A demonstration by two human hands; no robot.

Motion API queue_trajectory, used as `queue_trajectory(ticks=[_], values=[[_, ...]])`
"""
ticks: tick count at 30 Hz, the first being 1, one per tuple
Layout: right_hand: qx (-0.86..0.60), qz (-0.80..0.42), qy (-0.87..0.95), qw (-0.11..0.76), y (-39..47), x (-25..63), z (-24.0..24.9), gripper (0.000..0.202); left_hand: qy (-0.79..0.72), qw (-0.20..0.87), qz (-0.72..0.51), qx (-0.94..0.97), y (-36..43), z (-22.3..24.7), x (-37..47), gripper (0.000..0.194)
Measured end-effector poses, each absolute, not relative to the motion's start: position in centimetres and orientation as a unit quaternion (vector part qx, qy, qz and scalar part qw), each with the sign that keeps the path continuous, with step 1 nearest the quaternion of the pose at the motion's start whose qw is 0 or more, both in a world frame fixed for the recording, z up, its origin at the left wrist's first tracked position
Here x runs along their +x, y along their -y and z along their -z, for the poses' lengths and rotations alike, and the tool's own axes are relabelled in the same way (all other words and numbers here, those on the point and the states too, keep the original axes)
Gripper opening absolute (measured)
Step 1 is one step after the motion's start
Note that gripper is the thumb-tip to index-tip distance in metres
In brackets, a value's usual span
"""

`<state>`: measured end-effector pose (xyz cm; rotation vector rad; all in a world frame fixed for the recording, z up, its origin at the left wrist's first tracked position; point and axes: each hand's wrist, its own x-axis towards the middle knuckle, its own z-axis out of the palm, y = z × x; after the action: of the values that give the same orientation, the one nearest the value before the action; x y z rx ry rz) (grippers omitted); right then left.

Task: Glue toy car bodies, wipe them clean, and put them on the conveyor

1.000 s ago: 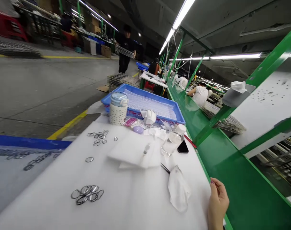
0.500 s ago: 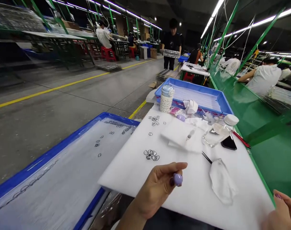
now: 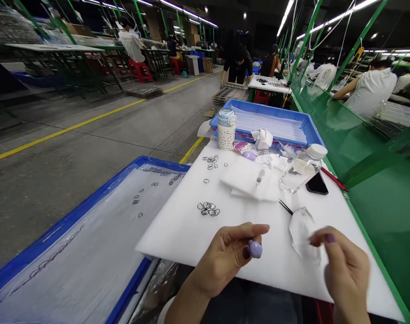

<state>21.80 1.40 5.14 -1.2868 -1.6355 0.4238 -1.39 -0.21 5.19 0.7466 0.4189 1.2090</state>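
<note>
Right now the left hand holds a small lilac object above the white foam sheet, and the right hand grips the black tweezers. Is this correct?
Not quite. In the head view the right hand holds nothing; the black tweezers lie apart on the white foam sheet. The left hand does hold the small lilac object.

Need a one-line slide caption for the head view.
Left hand pinches a small lilac piece over the white foam sheet; right hand reaches toward a crumpled clear bag.
</note>
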Motion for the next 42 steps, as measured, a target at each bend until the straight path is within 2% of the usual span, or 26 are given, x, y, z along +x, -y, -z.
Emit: queue_trajectory(ticks=[2, 4, 8, 12, 15, 18, 23, 42], values=[[-0.456, -0.236, 0.736, 0.441, -1.8, 18.6, -7.2, 0.043, -0.194, 0.733, -0.548, 0.353, 0.3, -5.3, -1.0, 0.031], [-0.424, -0.24, 0.767, 0.418, -2.5, 16.1, -8.7, 0.046, -0.198, 0.725, -0.544, 0.374, 0.5, -5.4, -0.7, 0.029], [-0.384, -0.201, 0.786, 0.44, -3.1, 14.0, -9.5, 0.042, -0.18, 0.744, -0.533, 0.36, 0.8, -5.5, -0.3, 0.034], [-0.369, -0.264, 0.762, 0.462, -2.5, 14.6, -8.9, 0.036, -0.092, 0.825, -0.536, 0.153, 1.1, -5.5, 0.7, 0.038], [-0.379, -0.308, 0.738, 0.465, -1.9, 14.9, -8.4, 0.035, -0.019, 0.847, -0.531, -0.004, 1.4, -5.4, 1.7, 0.027], [-0.389, -0.335, 0.721, 0.465, -1.5, 14.8, -8.2, 0.034, 0.017, 0.845, -0.531, -0.064, 1.6, -5.4, 2.2, 0.021], [-0.385, -0.376, 0.703, 0.464, -1.2, 14.2, -7.9, 0.03, 0.027, 0.842, -0.532, -0.09, 1.9, -5.4, 2.2, 0.021], [-0.373, -0.353, 0.714, 0.475, -0.6, 14.3, -8.1, 0.024, 0.038, 0.852, -0.52, -0.049, 2.1, -5.3, 2.3, 0.024]])
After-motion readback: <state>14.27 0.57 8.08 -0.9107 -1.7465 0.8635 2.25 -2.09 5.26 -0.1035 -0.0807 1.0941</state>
